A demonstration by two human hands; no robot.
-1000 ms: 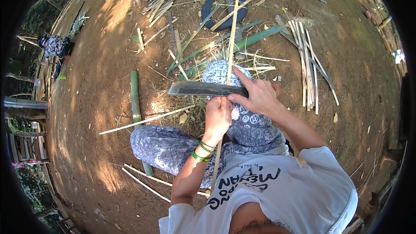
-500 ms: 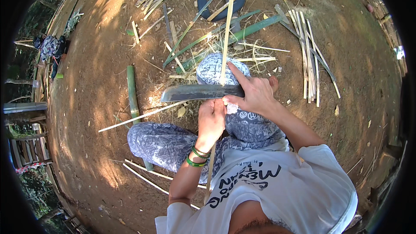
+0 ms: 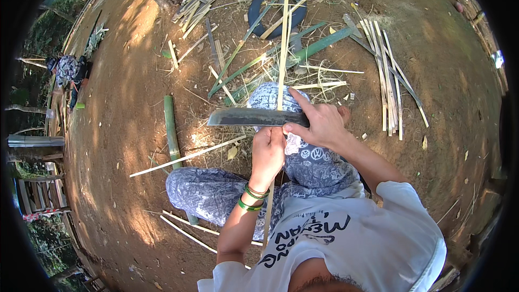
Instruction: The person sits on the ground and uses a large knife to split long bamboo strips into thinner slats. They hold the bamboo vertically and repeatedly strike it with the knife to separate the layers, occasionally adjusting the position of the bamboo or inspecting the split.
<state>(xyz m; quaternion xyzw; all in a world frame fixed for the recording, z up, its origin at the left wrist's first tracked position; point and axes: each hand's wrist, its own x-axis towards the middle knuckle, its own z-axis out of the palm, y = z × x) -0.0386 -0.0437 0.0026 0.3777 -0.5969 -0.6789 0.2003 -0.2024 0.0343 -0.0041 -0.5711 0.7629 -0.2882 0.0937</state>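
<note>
Sliding further under the knife (image 3: 254,117), the bamboo strip (image 3: 283,48) reaches away from it (shaving continues); left hand (image 3: 268,154) grips the strip below, right hand (image 3: 319,125) clamps the knife's handle.

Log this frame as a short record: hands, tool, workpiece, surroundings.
left hand: grips strip just below the blade
right hand: holds knife handle, forefinger along the spine
knife: flat, crosswise, edge against strip
strip: long, thin, pale bamboo, pointing away from the person
ground: bare dirt, scattered bamboo slats, green stalk to the left
posture: seated, patterned trousers
</note>
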